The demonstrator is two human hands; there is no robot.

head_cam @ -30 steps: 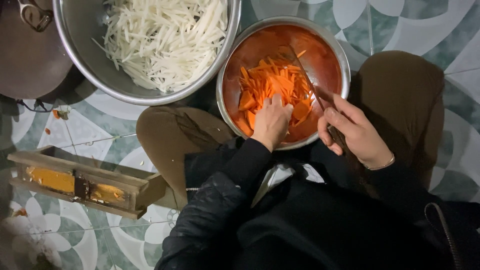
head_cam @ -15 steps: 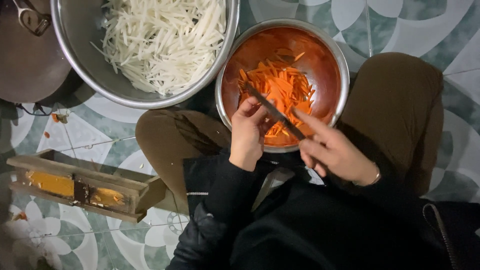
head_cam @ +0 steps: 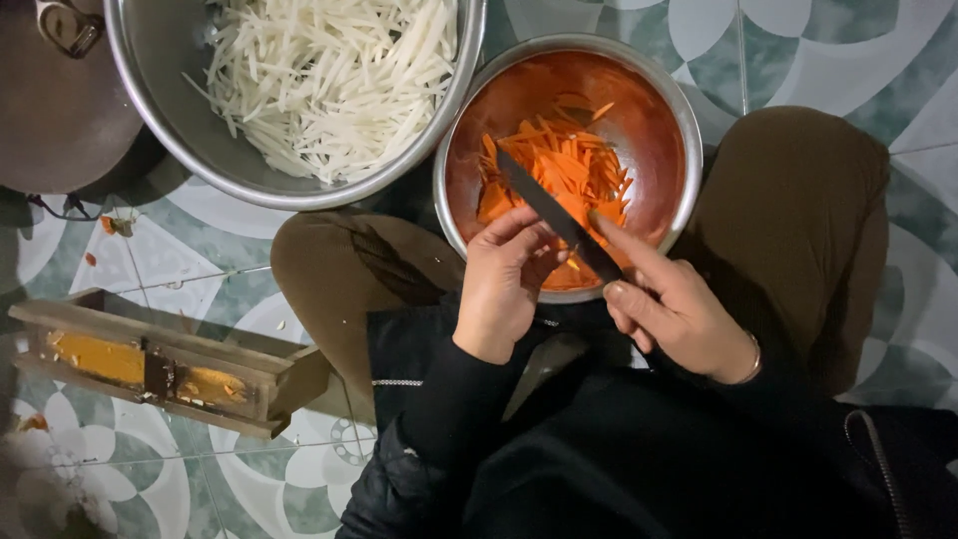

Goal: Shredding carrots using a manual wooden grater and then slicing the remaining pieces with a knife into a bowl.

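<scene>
A dark kitchen knife (head_cam: pixel 544 208) lies across the near rim of a steel bowl (head_cam: pixel 671 110) that holds orange carrot strips (head_cam: pixel 561 172). My right hand (head_cam: pixel 679 311) grips the knife's handle, index finger stretched along it. The blade points up and left over the carrots. My left hand (head_cam: pixel 507 281) is at the bowl's near edge, its fingertips touching the blade's middle. I cannot tell whether a small carrot piece is under those fingers. Both sleeves are black.
A larger steel bowl (head_cam: pixel 160 90) of white vegetable strips stands at the upper left. A wooden slicer box (head_cam: pixel 165 359) with orange residue lies on the patterned tile floor at the left. A dark round pot lid (head_cam: pixel 60 110) is at the far left. My brown-trousered knees (head_cam: pixel 798 220) flank the carrot bowl.
My left hand came out of the carrot strips back to the near rim. My right hand swung the knife from the bowl's right side across the front, and the left fingers now touch the blade.
</scene>
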